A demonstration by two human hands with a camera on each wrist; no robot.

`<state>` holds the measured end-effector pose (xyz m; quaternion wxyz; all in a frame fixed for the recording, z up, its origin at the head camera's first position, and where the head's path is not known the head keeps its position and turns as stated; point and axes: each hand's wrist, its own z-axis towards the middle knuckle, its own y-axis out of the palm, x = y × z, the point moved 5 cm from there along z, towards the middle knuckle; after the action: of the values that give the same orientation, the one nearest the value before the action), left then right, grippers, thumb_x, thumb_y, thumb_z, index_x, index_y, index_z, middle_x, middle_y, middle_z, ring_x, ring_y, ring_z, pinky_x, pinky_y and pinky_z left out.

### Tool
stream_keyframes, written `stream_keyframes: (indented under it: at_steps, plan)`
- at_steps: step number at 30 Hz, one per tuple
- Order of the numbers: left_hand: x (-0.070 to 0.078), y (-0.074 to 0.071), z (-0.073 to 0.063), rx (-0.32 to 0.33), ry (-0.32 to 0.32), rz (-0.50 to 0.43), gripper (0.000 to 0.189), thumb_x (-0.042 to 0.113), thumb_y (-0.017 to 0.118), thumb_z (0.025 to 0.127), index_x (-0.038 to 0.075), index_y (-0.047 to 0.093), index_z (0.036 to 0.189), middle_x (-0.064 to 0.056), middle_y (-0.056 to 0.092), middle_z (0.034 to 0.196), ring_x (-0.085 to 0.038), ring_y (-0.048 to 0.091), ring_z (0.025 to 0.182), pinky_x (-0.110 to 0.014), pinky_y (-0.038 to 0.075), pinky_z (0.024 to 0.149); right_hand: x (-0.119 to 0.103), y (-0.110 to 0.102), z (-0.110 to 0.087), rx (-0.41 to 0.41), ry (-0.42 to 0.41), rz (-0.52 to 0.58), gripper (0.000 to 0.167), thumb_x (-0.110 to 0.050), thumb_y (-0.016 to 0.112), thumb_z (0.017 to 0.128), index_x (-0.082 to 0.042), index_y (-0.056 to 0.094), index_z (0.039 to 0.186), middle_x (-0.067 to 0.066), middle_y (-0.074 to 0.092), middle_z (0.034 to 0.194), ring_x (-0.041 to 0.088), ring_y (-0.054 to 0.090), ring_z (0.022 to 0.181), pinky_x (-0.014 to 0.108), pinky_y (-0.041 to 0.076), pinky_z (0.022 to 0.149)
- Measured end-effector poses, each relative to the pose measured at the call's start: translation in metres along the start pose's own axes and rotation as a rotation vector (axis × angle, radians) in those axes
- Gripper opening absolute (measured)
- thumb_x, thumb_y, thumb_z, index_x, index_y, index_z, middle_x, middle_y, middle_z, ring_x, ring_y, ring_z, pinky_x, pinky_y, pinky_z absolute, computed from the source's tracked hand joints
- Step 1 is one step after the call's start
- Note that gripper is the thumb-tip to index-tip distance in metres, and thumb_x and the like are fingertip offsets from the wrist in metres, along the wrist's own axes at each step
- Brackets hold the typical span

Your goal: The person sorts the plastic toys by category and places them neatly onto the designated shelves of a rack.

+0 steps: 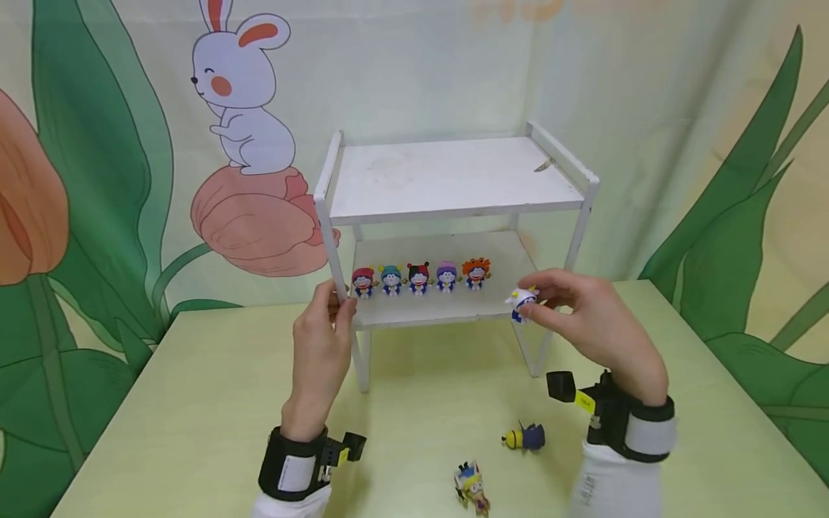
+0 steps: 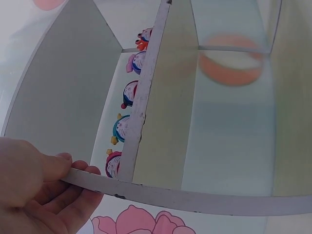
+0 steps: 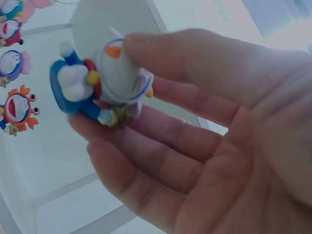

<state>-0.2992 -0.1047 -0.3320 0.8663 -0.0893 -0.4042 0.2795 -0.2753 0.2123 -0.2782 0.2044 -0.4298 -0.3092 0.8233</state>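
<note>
My right hand [image 1: 586,316] pinches a small blue and white figurine [image 1: 522,303] with a white horned hat, in front of the right end of the lower shelf. In the right wrist view the figurine [image 3: 97,80] lies between thumb and fingers. My left hand [image 1: 324,342] grips the left front post of the white two-tier rack [image 1: 453,176]; the left wrist view has thumb and fingers around that post [image 2: 161,196]. A row of several figurines stands on the lower shelf, from a red-hatted figurine [image 1: 363,283] at the left to an orange crab-hatted figurine [image 1: 476,274].
On the table [image 1: 214,403] in front of the rack lie a yellow and dark blue figurine [image 1: 526,437] and a multicoloured figurine [image 1: 472,487]. A printed curtain [image 1: 427,65] with a rabbit hangs behind the rack.
</note>
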Motion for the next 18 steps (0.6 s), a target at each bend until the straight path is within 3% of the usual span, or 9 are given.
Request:
stream_keyframes:
  at_steps: [4,8,18]
  plan:
    - [0.001,0.000,0.001,0.002,0.002,0.000,0.024,0.000,0.062,0.094,-0.008,0.055,0.116,-0.019,0.064,0.092,-0.027,0.065,0.081,-0.041,0.056,0.073,0.004,-0.002,0.002,0.086,0.045,0.052,0.025,-0.012,0.071,0.091,-0.005,0.068,0.116,0.004,0.070,0.096,0.018,0.065,0.081,0.028,0.050,0.067]
    - [0.000,0.000,0.000,-0.003,-0.008,0.004,0.024,0.000,0.062,0.094,-0.009,0.055,0.116,-0.018,0.064,0.091,-0.027,0.065,0.081,-0.041,0.056,0.073,0.006,-0.001,0.005,0.174,0.045,0.024,0.025,-0.010,0.070,0.092,-0.004,0.068,0.116,0.006,0.069,0.093,0.018,0.064,0.079,0.025,0.048,0.064]
    - [0.001,-0.001,-0.001,-0.008,-0.009,0.009,0.025,0.000,0.062,0.094,-0.008,0.055,0.117,-0.019,0.064,0.093,-0.028,0.065,0.082,-0.041,0.056,0.075,0.008,0.010,0.022,0.409,0.007,0.030,0.029,-0.001,0.070,0.090,0.001,0.068,0.118,0.013,0.068,0.111,0.022,0.065,0.094,0.015,0.048,0.078]
